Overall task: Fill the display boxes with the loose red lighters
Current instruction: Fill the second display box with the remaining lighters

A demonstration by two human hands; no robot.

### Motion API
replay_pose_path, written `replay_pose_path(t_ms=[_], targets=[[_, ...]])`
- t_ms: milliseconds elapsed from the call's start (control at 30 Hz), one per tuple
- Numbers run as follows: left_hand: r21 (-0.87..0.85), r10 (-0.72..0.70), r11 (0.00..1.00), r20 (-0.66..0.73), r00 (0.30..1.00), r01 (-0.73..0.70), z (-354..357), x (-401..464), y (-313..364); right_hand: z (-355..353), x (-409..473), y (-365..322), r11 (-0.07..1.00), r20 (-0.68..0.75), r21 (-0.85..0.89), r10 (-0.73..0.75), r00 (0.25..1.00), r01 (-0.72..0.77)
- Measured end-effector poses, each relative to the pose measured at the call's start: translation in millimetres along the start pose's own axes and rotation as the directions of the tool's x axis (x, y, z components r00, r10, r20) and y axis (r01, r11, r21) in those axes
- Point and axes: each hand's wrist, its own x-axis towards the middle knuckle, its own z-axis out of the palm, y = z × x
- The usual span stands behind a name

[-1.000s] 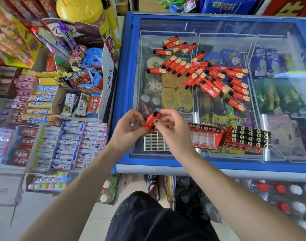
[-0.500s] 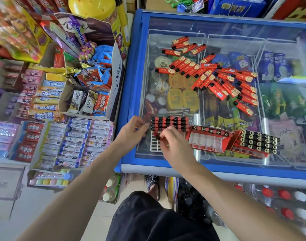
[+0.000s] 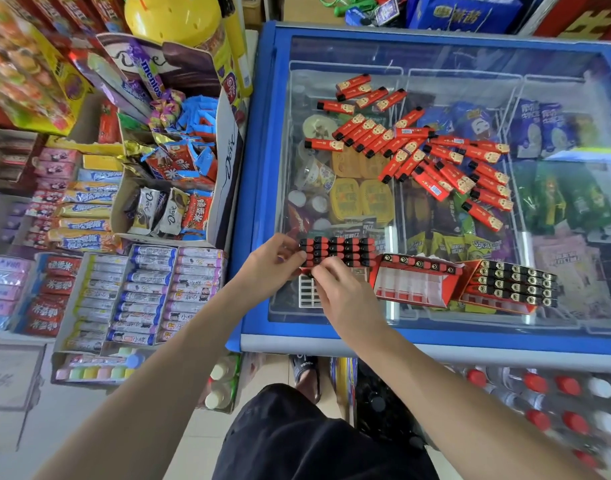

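Bare freezer lid [image 3: 453, 53] glass lies open across the upper centre and lower right. Loose lighters [image 3: 432, 157] obstruct centre right; display boxes [image 3: 463, 282] block the lower centre edge.

a blue-framed glass-top freezer [image 3: 252, 188] stands beside crowded snack shelves [image 3: 99, 271] on a pale tiled floor [image 3: 54, 427].

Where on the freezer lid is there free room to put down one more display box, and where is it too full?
Bare glass lies along the far edge of the freezer lid, beyond the loose red lighters, and at the lid's right end beyond them. The near edge is crowded: both hands, left and right, work at one display box, with two more boxes beside it.
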Motion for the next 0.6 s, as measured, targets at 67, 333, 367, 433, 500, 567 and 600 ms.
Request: replay_pose_path(t_ms=[67,333,367,433,500,567,600], targets=[[0.027,-0.001,1.0,0.005,1.0,0.001,0,1,1,2,2,1,0.998,-0.016,-0.062,-0.018,1.0,0.017],[0.198,-0.042,0.98,0.016,0.999,0.038,-5,8,23,7,6,1,0.967,-0.014,-0.244,-0.083,0.996,0.077],[0.22,-0.037,0.975,-0.003,0.999,0.037,-6,11,28,5,7,0,0.967,-0.011,-0.241,-0.083,0.996,0.078],[0.267,0.006,0.964,-0.05,0.999,0.008,-7,18,44,-1,10,-2,0.975,-0.016,-0.204,-0.098,0.995,0.093],[0.334,0.08,0.941,-0.075,0.994,-0.05,-10,30,61,-13,18,-2,0.99,-0.045,-0.114,-0.083,0.996,0.077],[0.414,0.166,0.902,-0.065,0.984,-0.125,-15,49,76,-31,36,6,1.0,-0.096,-0.027,0.011,0.995,-0.014],[0.455,0.203,0.877,-0.053,0.978,-0.157,-17,59,83,-41,49,14,0.996,-0.119,0.0,0.088,0.989,-0.089]])
